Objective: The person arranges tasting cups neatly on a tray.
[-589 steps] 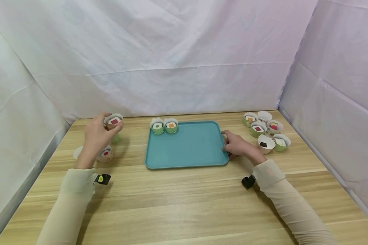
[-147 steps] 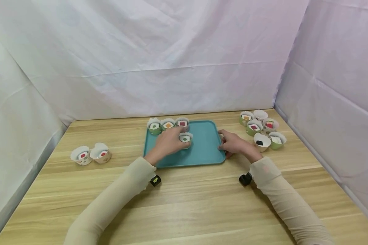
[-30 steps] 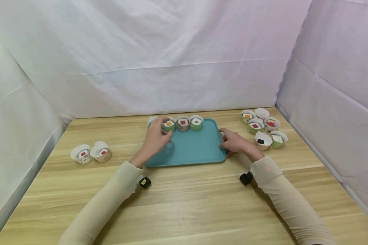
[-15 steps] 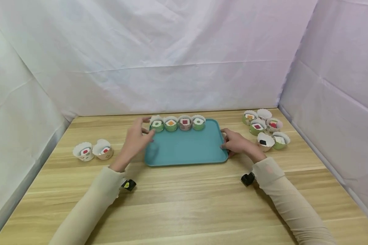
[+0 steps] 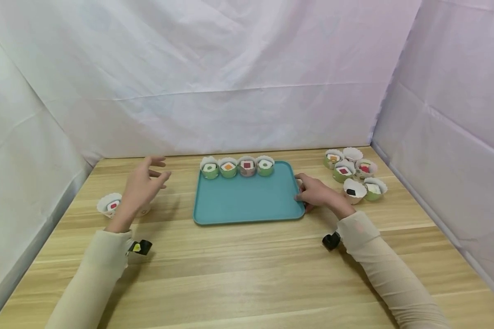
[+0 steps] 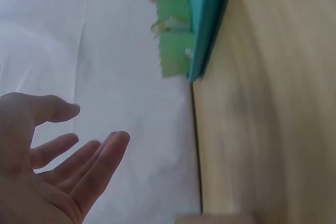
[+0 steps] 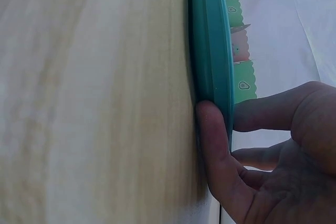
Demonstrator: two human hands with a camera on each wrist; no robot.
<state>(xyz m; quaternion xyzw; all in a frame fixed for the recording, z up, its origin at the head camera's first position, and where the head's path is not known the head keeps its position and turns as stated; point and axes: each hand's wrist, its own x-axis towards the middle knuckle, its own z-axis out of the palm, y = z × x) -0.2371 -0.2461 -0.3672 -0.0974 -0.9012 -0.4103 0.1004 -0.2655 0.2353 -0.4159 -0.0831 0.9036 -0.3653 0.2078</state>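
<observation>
My left hand holds nothing and hovers at the left of the table, fingers spread. Under it stand two pale paper baking cups; the left paper cup has a white piece with a red centre, and the other is mostly hidden by the hand. At the right end of the blue-green tray, my right hand pinches the rim, thumb and fingers on either side of it. Along the tray's back edge stands a row of paper cups, among them an orange-centred cup and a pinkish cup.
At the back right of the wooden table a cluster of several paper cups stands close to the right forearm. White cloth hangs behind the table and at both sides.
The left hand has moved left off the tray, back over the two left cups. Since 4.9 s ago, its green cup stands fourth in the back row. The right hand keeps its grip.
</observation>
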